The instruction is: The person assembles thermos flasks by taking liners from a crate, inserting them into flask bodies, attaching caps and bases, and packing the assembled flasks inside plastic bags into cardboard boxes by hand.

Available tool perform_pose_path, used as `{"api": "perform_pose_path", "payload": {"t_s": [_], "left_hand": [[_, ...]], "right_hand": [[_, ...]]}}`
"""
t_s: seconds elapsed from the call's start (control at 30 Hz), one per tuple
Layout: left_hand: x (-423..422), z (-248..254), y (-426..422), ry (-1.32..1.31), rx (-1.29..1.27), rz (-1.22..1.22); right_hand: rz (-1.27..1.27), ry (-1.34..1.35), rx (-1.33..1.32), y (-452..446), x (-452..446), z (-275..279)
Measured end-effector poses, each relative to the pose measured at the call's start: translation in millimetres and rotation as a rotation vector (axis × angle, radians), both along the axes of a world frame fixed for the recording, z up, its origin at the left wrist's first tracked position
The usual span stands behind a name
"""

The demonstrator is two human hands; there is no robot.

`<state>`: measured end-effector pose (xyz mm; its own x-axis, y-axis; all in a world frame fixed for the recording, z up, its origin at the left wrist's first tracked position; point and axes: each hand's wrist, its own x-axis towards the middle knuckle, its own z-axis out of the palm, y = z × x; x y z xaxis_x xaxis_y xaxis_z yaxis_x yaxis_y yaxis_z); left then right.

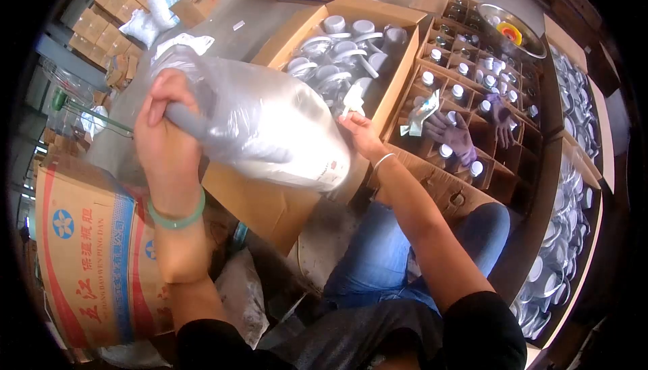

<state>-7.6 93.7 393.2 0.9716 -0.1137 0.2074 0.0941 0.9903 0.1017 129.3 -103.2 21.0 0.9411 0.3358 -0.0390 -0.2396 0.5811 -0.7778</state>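
Observation:
My left hand is wrapped round the grey handle of a large pale flask that lies tilted in a clear plastic bag. A green bangle circles that wrist. At the flask's far end, my right hand pinches a small white piece, perhaps paper or plastic; its exact nature is unclear. Just behind the flask stands an open carton holding several grey-lidded flasks. Motion slightly blurs my left hand.
A divided carton with white-capped bottles and purple gloves stands to the right. A metal bowl sits at its back. Cartons of grey parts line the far right. A printed carton stands at left.

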Motion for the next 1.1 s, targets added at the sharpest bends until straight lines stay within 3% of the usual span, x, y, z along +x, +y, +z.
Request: {"api": "perform_pose_path", "payload": {"t_s": [0.2,0.3,0.4,0.47,0.53,0.67,0.77,0.87,0.9,0.93,0.97,1.03,1.1], "left_hand": [[41.2,-15.2,9.2,0.029,0.095,0.063],[55.3,-42.2,0.5,0.132,0.32,0.341],[51.8,-53.9,-9.3,-0.017,0.24,0.186],[36.9,-47.4,-26.7,-0.001,0.232,0.128],[25.8,-42.0,-38.3,0.069,0.183,0.146],[36.2,-62.2,-21.0,0.115,0.118,0.146],[60.6,-116.2,16.9,0.221,0.025,0.217],[74.2,-190.2,21.7,0.46,0.126,0.456],[68.1,-222.5,23.4,0.447,0.15,0.336],[62.8,-248.3,19.4,0.619,0.202,0.291],[46.6,-254.4,1.1,0.704,0.441,0.248],[28.8,-278.5,-13.9,0.865,0.578,0.287],[2.6,-296.0,-18.5,0.77,0.729,0.196]], "right_hand": [[-0.079,-0.054,-0.193,-0.5,-6.1,11.1],[-0.074,-0.056,-0.209,-1.5,-7.1,10.5],[-0.087,-0.077,-0.148,-0.2,-3.7,0.5],[-0.059,-0.05,-0.119,-0.1,-4.2,5.1],[-0.08,-0.041,-0.263,-3.1,-5.4,8.9],[-0.098,-0.097,-0.22,-3.4,-11.0,13.8],[-0.12,-0.131,-0.261,-3.2,-9.6,16.2],[-0.124,-0.118,-0.291,-0.6,-4.3,6.3],[-0.114,-0.119,-0.262,-1.2,-3.8,4.7],[-0.098,-0.12,-0.233,-0.8,-3.7,3.6],[-0.082,-0.073,-0.246,-1.1,-3.7,2.3],[-0.088,-0.101,-0.203,-1.2,-2.6,-3.2],[-0.04,-0.054,-0.184,-1.2,-1.9,0.8]]}}
